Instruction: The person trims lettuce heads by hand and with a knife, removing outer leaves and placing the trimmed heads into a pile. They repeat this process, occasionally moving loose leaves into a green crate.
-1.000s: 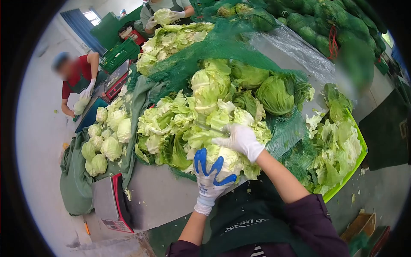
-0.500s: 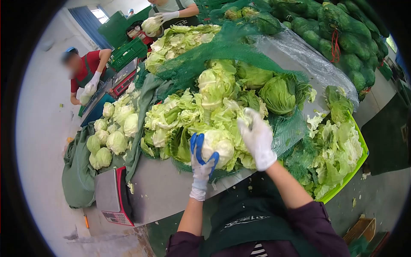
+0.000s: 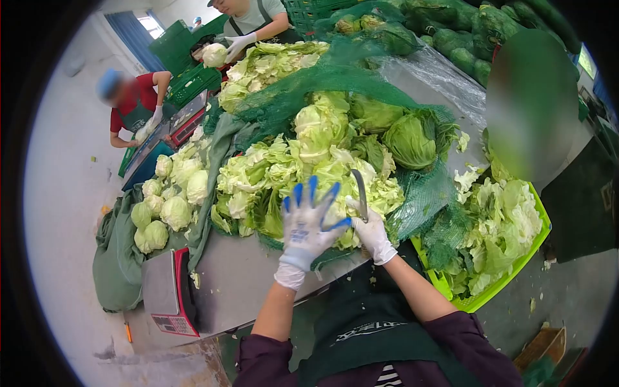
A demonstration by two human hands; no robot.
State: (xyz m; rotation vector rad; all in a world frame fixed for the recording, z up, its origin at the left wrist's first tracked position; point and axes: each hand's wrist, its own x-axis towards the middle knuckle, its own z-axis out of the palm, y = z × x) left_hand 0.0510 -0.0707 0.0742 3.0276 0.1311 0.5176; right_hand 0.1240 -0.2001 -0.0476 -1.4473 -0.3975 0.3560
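My left hand [image 3: 307,229], in a white glove with blue fingertips, is spread with its back to the camera over the front of the lettuce leaves [image 3: 258,171]. To its right, my right hand [image 3: 371,233], in a white glove, is closed around the lower end of a curved knife [image 3: 360,190], whose blade points up. Leafy heads lie behind both hands, among them a whole green head [image 3: 410,140] on green netting [image 3: 419,200]. The pale trimmed head seen earlier under my left hand cannot be made out now.
Trimmed heads [image 3: 175,214] lie left on green cloth, behind a red-edged scale [image 3: 169,293]. A bright green crate [image 3: 509,277] of leaves stands right. Two gloved co-workers [image 3: 138,106] [image 3: 258,26] are across the table. A blurred patch covers the upper right.
My left hand has opened off the pale head and spread out. My right hand has moved down and left and now holds the knife. The blurred patch has appeared at the right.
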